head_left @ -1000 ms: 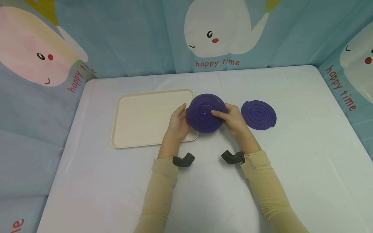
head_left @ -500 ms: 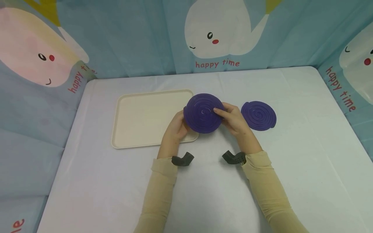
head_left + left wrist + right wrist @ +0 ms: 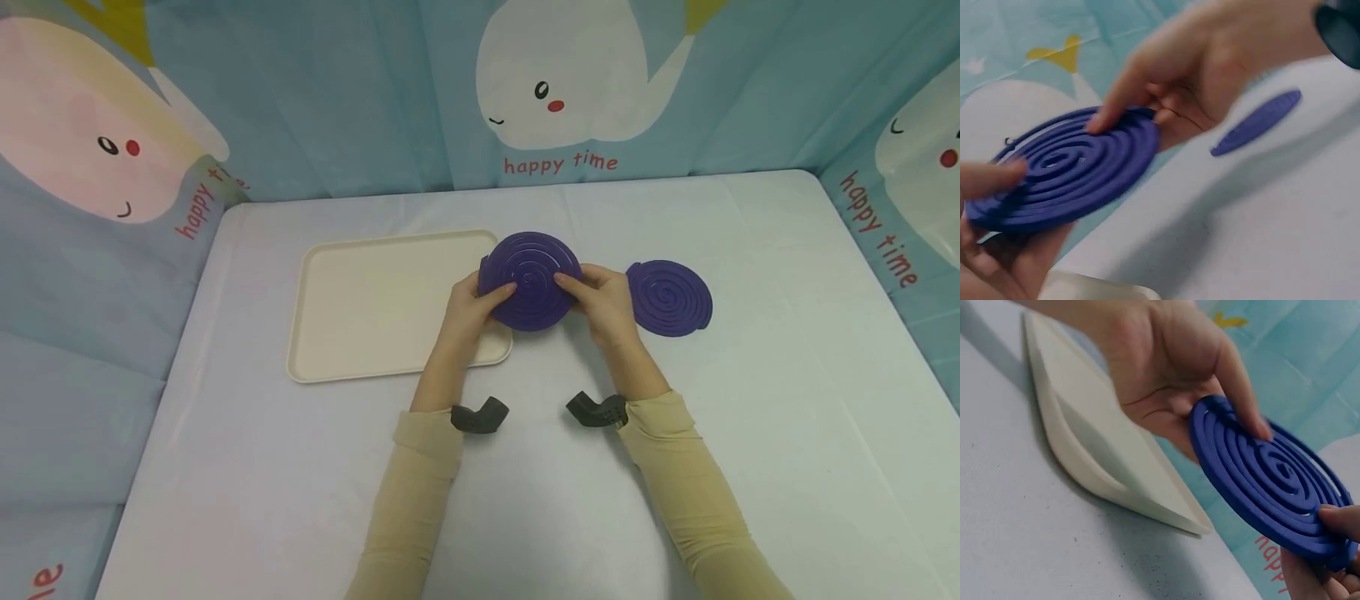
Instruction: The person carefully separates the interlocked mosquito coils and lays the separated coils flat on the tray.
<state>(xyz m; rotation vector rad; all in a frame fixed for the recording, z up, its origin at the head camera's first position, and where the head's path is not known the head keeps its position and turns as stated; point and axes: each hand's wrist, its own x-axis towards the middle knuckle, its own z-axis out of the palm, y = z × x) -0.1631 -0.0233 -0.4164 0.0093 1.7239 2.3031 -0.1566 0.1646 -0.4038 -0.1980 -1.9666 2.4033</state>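
Note:
A purple spiral trivet, a flat round with gaps between its coils, is held up over the tray's right end. My left hand pinches its left side, thumb on the upper face and fingers underneath. On the opposite side my right hand grips it the same way, its thumb near the spiral's middle. Both wrist views show the trivet raised and tilted, with fingers curled beneath. A second purple spiral trivet lies flat on the table, just right of my right hand.
A cream rectangular tray with a low rim lies left of centre, its right end partly behind my left hand. The white-covered table meets blue printed curtains at the back and sides. Each wrist wears a dark camera mount.
My left thumb has come onto the trivet's upper face. The held trivet has shifted slightly away from me and to the right. The second trivet and the tray stay put.

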